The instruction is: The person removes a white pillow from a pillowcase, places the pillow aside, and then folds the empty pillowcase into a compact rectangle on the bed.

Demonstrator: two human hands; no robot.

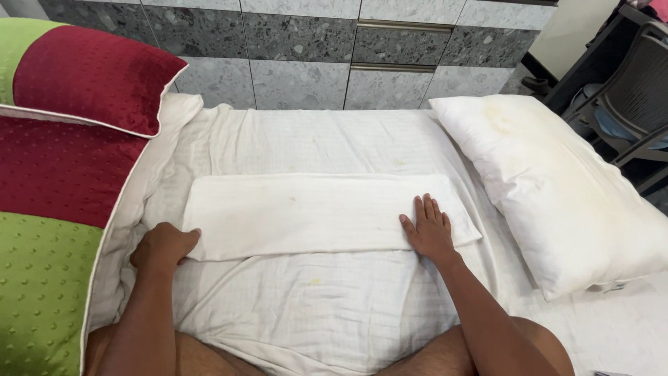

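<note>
On the bed (pixel 334 313), dead centre of the view, lies a folded white cloth (pixel 313 216), a long flat rectangle with soft, slightly rumpled edges and a few faint yellowish marks. It rests on a white sheet with a fine woven grid texture, creased toward six o'clock.

At eight o'clock the left hand (pixel 163 248) is curled, knuckles up, its fingers closed on the cloth's left end; the forearm runs straight down and out of the frame. At four o'clock the right hand (pixel 429 230) lies flat and open, palm down, fingers together and pointing toward twelve o'clock, pressing on the cloth's near right part and gripping nothing; its arm slants down toward five o'clock.

At two to three o'clock a plump white pillow (pixel 557 188) sits tilted, smooth-skinned, with pale yellow staining near its top. At nine to ten o'clock a quilted cover (pixel 49 209) in dark red and green blocks, dimpled all over and piped in cream, lies heaped just beside the cloth's left end, with a matching red and green cushion (pixel 90 73) above it. At twelve o'clock stands a wall of grey speckled stone-look panels (pixel 306 42).
</note>
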